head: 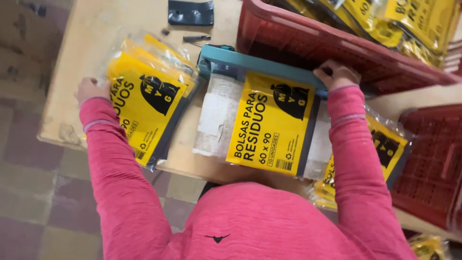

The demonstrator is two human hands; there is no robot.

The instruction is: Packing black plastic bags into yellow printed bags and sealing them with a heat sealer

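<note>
A yellow packet of folded bags in clear film lies at the centre of the frame, its far end tucked under the teal bar of a bench-top sealer whose pale padded bed shows to the left of it. The right hand rests curled on the right end of that bar, at the upper right of centre, fingers bent over the bar's far edge; whether it bears down hard cannot be told. The left hand, at the left of the frame, lies closed against the far left edge of a stack of like packets on the wooden table; its fingers are hidden, so the grip cannot be read. Judged from its look, the packet should be light, limp and slick in its glossy film, likely to slide and sag, best taken flat by a side edge or pinched at a corner of the film. More packets lie under the right forearm at the right, between two red crates, the upper one loaded with the same goods. A black scrap and a small dark tool sit at the top of the table
</note>
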